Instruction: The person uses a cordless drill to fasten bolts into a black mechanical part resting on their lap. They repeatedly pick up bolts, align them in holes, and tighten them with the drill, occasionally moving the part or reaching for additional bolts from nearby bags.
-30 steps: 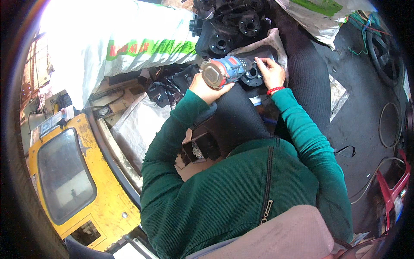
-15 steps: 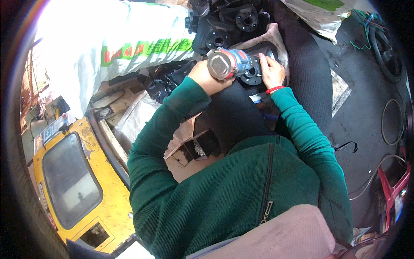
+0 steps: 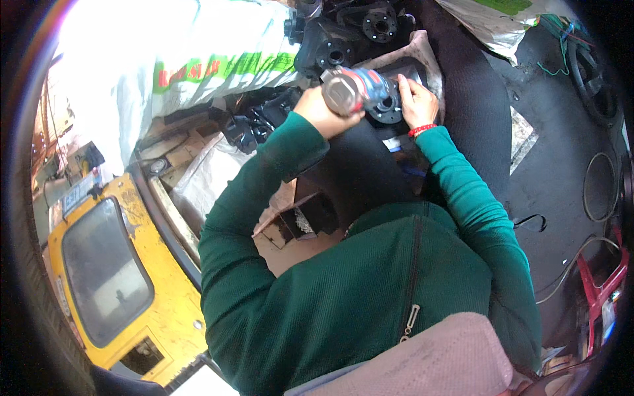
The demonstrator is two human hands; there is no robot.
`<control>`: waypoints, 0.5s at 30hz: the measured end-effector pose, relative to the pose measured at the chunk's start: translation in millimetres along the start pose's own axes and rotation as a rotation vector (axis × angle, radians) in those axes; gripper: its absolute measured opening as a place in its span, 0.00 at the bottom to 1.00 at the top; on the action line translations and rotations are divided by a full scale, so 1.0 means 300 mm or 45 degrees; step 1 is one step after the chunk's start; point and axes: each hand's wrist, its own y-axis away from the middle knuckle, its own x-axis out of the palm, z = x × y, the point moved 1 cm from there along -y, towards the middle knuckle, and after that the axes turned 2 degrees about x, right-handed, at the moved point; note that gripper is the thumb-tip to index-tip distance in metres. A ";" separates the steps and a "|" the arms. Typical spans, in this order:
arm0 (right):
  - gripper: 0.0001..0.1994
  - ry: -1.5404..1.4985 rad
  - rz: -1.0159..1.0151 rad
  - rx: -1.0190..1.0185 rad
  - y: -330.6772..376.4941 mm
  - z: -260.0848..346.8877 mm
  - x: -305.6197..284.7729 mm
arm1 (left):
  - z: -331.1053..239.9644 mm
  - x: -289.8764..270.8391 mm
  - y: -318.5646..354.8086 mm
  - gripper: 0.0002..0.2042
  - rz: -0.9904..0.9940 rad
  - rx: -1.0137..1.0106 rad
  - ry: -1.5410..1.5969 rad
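Observation:
My left hand (image 3: pixel 323 116) is wrapped round a blue and red cordless drill (image 3: pixel 349 91), whose rear end faces up. The drill's nose is over a black round flange with a ring of holes (image 3: pixel 388 115), part of a black plastic piece on my lap. Whether its tip touches the flange is hidden by the drill body. My right hand (image 3: pixel 419 103), a red bracelet at its wrist, grips the flanged piece from the right with the thumb along its edge. Several similar black flanged parts (image 3: pixel 335 55) lie just beyond.
A large white sack (image 3: pixel 224 46) stands at the far left. Nearer on the left is a yellow machine panel with a dark window (image 3: pixel 109 274). A small open box (image 3: pixel 304 221) sits beside my thigh. A red frame (image 3: pixel 598 284) and cables (image 3: pixel 588 188) lie on the right-hand floor.
The drill and my left hand have shifted slightly to the right, and the drill's rear end has tilted a little. My right hand stays on the flanged piece.

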 end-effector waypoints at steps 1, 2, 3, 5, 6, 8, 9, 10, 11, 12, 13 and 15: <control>0.13 0.026 0.007 -0.014 -0.003 -0.001 -0.005 | -0.001 -0.003 0.015 0.22 -0.023 -0.111 0.090; 0.13 -0.036 -0.003 0.002 -0.003 -0.008 -0.023 | -0.002 -0.005 0.034 0.23 -0.045 -0.221 0.181; 0.13 -0.093 -0.012 0.043 0.014 -0.002 -0.043 | 0.002 0.000 0.078 0.25 -0.130 -0.192 0.190; 0.13 -0.213 0.018 0.032 0.042 0.007 -0.097 | 0.001 -0.018 0.135 0.24 -0.125 -0.146 0.246; 0.15 0.005 0.198 -0.018 0.065 0.036 -0.143 | -0.002 -0.022 0.158 0.23 -0.142 -0.118 0.282; 0.17 0.236 0.392 -0.249 0.112 0.038 -0.178 | -0.027 -0.014 0.194 0.21 -0.082 -0.253 0.378; 0.18 0.268 0.407 -0.292 0.120 0.025 -0.172 | -0.043 -0.009 0.204 0.21 0.008 -0.382 0.403; 0.17 0.255 0.398 -0.303 0.119 0.017 -0.160 | -0.052 -0.004 0.209 0.21 0.099 -0.509 0.426; 0.15 0.219 0.385 -0.314 0.110 0.008 -0.152 | -0.047 0.009 0.210 0.22 0.044 -0.414 0.393; 0.14 0.175 0.379 -0.317 0.109 0.001 -0.141 | -0.036 0.032 0.221 0.24 -0.004 -0.330 0.355; 0.13 0.167 0.404 -0.291 0.102 -0.009 -0.135 | -0.031 0.042 0.227 0.26 -0.052 -0.246 0.317; 0.11 0.159 0.455 -0.233 0.093 -0.018 -0.140 | -0.036 0.039 0.228 0.26 0.067 -0.411 0.343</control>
